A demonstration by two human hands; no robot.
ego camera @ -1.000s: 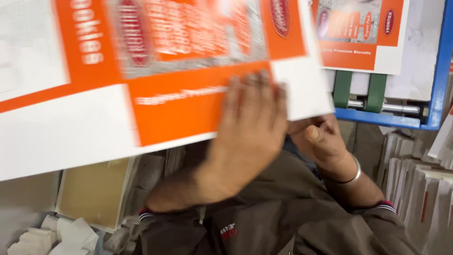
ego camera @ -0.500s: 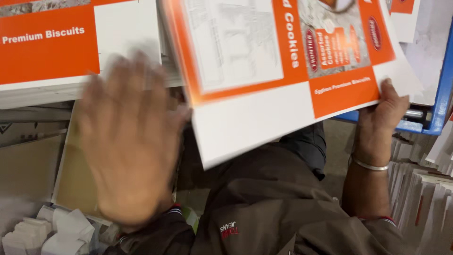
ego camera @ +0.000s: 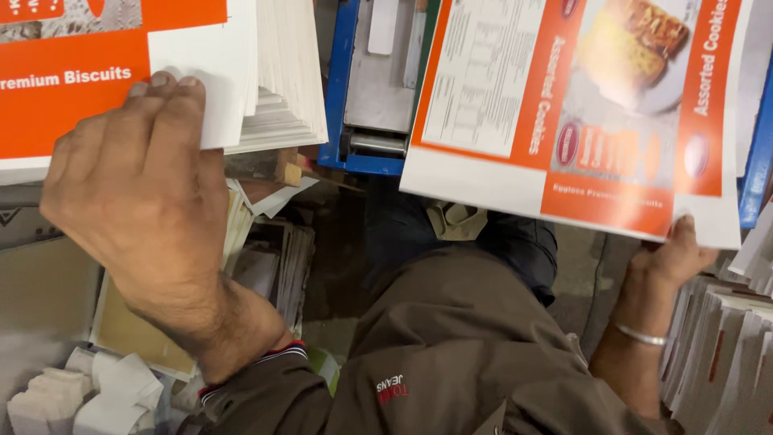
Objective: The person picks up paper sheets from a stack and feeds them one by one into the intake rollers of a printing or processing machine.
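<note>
A stack of printed sheets [ego camera: 266, 89], white at the edges with orange panels, is being pressed down at ten o'clock by the left hand [ego camera: 137, 193], whose palm is lying flat and whose fingers [ego camera: 181, 113] are being spread over the near corner of the top sheet. A single printed carton sheet [ego camera: 572, 113], orange and white with a picture of biscuits, is being held up at two o'clock by the right hand [ego camera: 672, 258], gripped at its lower right edge with the thumb showing beneath it; a metal bangle [ego camera: 640, 334] is being worn on that wrist. Between the two, at twelve o'clock, a blue machine frame [ego camera: 342, 89] with a steel roller [ego camera: 374, 145] is being partly covered by the raised sheet. More stacked sheets [ego camera: 725, 354] are being kept at four o'clock, and folded white pieces [ego camera: 97, 395] at eight o'clock.
</note>
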